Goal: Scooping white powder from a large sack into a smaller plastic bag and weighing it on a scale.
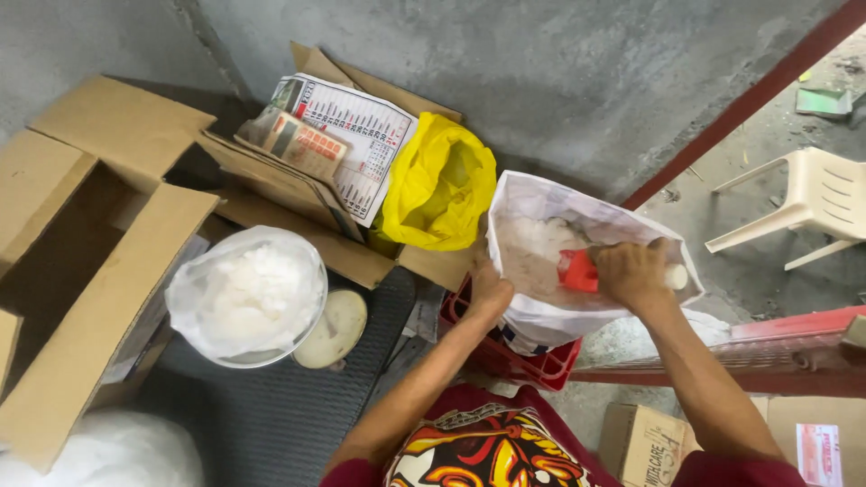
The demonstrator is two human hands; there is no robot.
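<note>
A white woven sack point(532, 194) stands open on a red plastic crate point(505, 356), with white powder point(541, 239) inside. My left hand point(490, 289) grips the sack's near rim. My right hand point(631, 271) is inside the sack's mouth, closed around the white handle of a red scoop point(577, 269) that rests on the powder. To the left, a clear plastic bag of white powder point(253, 293) sits in a round bowl on a dark mat point(280, 415).
A yellow plastic bag point(439, 185) and printed papers point(356, 135) lie behind the sack in flattened cardboard. Open cardboard boxes point(81, 261) fill the left. A round beige lid point(336, 329) lies by the bowl. A white plastic chair point(803, 207) stands at right.
</note>
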